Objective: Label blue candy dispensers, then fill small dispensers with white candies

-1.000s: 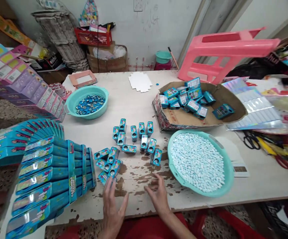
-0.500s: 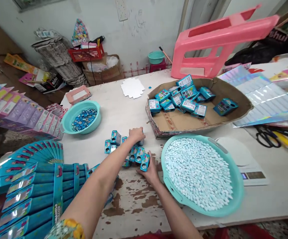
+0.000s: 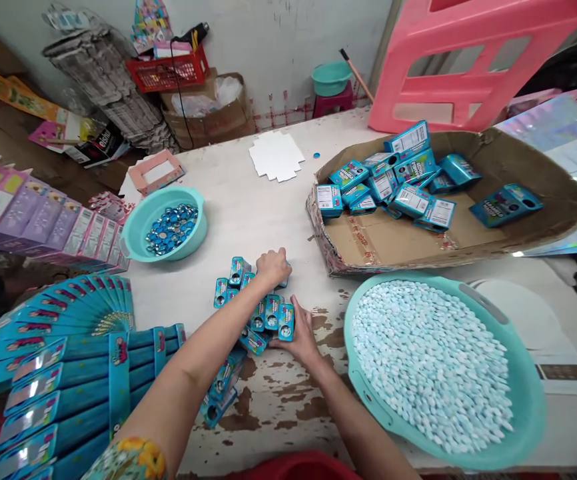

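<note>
Several small blue printed candy boxes stand bunched together on the table, round holes in their tops. My left hand (image 3: 272,268) reaches over the far side of the bunch, fingers curled down on a candy box (image 3: 284,283) that is mostly hidden beneath them. At the near right end, my right hand (image 3: 301,335) wraps its thumb and fingers around another candy box (image 3: 286,321), with pale pieces showing in its hole. More candy boxes (image 3: 221,393) lie by my left forearm. Flattened blue cartons (image 3: 88,380) fan out at the left.
A turquoise basin (image 3: 531,400) of pale blue candies stands right, before a cardboard tray (image 3: 363,250) with more blue boxes. A turquoise bowl (image 3: 131,233) holds blue caps. A pink plastic stool (image 3: 433,87) lies behind the tray; a white scale (image 3: 576,387) sits right of the basin.
The view has shifted closer, so the tray and basin appear larger and farther right. Both hands stay at the bunch of boxes, with little visible movement.
</note>
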The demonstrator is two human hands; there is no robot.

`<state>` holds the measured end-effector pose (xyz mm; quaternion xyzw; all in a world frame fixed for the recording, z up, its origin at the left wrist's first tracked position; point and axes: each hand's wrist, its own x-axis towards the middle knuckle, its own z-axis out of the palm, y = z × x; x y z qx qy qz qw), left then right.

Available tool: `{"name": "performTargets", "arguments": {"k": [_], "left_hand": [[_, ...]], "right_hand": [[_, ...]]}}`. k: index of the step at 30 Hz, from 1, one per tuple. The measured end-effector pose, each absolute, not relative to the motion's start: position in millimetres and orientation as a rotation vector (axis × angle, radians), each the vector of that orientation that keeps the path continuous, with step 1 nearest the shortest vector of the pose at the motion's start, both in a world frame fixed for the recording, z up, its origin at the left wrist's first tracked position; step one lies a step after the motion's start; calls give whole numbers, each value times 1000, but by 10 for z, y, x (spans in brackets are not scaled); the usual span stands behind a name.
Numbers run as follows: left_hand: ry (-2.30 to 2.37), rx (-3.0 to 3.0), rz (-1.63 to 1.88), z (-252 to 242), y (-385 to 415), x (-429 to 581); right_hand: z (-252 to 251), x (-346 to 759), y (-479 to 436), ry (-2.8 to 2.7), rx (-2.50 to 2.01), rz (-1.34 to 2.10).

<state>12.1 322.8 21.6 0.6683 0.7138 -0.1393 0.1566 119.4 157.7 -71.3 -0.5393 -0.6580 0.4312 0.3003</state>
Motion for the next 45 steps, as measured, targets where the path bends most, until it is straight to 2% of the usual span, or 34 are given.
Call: {"name": "performTargets", "arguments": {"k": [12, 20, 34, 38, 41, 45], "left_hand": [[2135, 2003, -498, 287, 3282, -154], [2069, 1693, -490, 280, 3363, -425], [2172, 1646, -547, 300, 3306, -576], [2194, 1630, -546, 307, 3284, -660], [2271, 1797, -405, 404, 3208, -581], [2219, 2192, 223, 698, 3233, -62]], "right_hand": [[-730, 968, 1537, -1827, -1448, 1186], [-723, 828, 1563, -1882, -1416, 1233], [-714, 364, 1579, -1951, -1309, 1484], [-527, 440, 1602, -1988, -1285, 1508], [-165, 773, 1423, -1985, -1413, 1414], [322, 1579, 930, -1993, -1333, 1073]]}}
